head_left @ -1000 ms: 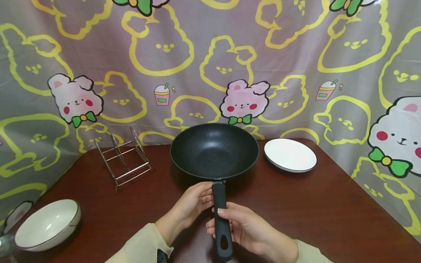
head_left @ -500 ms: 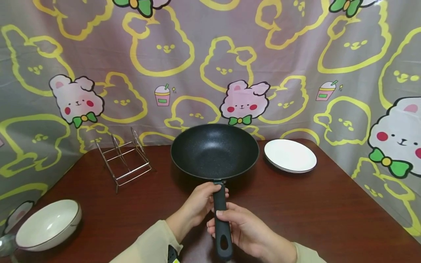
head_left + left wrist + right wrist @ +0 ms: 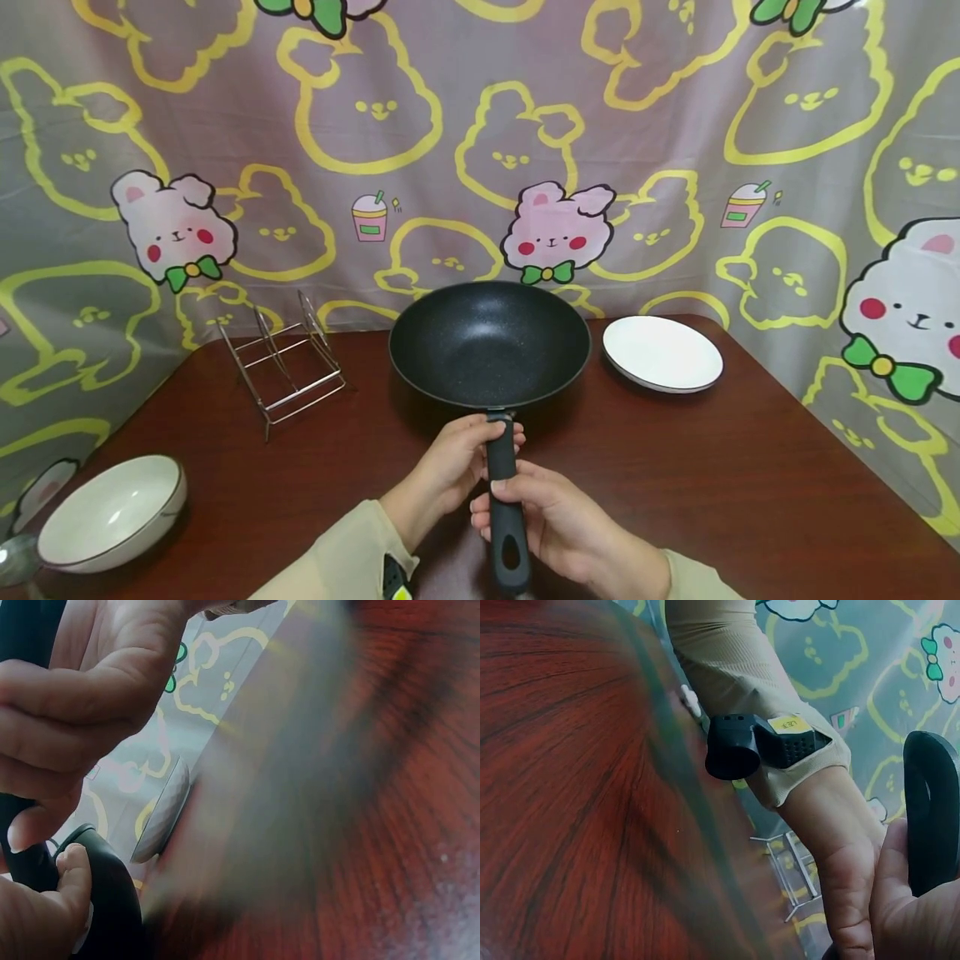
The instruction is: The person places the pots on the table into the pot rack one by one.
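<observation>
A black wok [image 3: 487,350] with a long black handle [image 3: 510,525] is in the middle of the head view, its inside facing me. My left hand [image 3: 450,467] grips the handle close to the pan body, thumb on top and fingertips showing on the far side. Lower down, my right hand [image 3: 562,521] holds the same handle, its thumb across the top and fingers curled beneath. The handle's end, with its hanging hole, sticks out below that hand. In the left wrist view the wok's dark side [image 3: 109,900] shows beside the left thumb.
A white plate [image 3: 663,354] lies right of the wok on the brown table [image 3: 750,483]. Left of it stands a wire rack [image 3: 300,392]. A cream bowl [image 3: 112,512] sits at the front left, beside a shiny rounded object [image 3: 17,560]. A patterned curtain hangs behind.
My left hand has moved slightly right from beside the handle and closed round it, thumb now on top. The right hand's grip and the wok stay nearly the same.
</observation>
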Demonstrator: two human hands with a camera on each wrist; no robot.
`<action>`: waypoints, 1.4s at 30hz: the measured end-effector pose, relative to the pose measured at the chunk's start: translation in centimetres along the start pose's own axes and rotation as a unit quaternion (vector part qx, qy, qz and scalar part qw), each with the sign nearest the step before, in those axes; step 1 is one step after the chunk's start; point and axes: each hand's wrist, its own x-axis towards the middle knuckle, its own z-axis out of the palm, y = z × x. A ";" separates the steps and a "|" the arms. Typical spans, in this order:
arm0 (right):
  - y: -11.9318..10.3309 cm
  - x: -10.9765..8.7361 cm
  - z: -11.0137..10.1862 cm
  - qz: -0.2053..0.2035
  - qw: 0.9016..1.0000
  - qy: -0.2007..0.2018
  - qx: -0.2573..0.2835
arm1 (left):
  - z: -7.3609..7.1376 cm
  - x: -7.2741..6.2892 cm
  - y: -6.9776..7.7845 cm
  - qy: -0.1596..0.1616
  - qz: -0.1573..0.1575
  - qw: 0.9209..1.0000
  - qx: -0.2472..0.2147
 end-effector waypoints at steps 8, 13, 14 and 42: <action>0.0 0.0 -0.2 0.002 1.000 -0.006 -0.001 | 0.0 0.0 0.2 0.000 0.004 1.000 -0.007; 0.1 0.0 -0.2 0.001 1.000 -0.014 -0.001 | -0.1 0.1 -0.1 -0.005 0.019 1.000 -0.015; 0.1 0.0 -0.2 0.000 1.000 -0.014 0.000 | -0.1 0.1 -0.1 -0.006 0.022 1.000 -0.017; -0.7 -0.1 0.6 -0.019 0.999 -0.020 -0.016 | -0.2 -0.3 0.8 -0.008 0.073 0.997 -0.020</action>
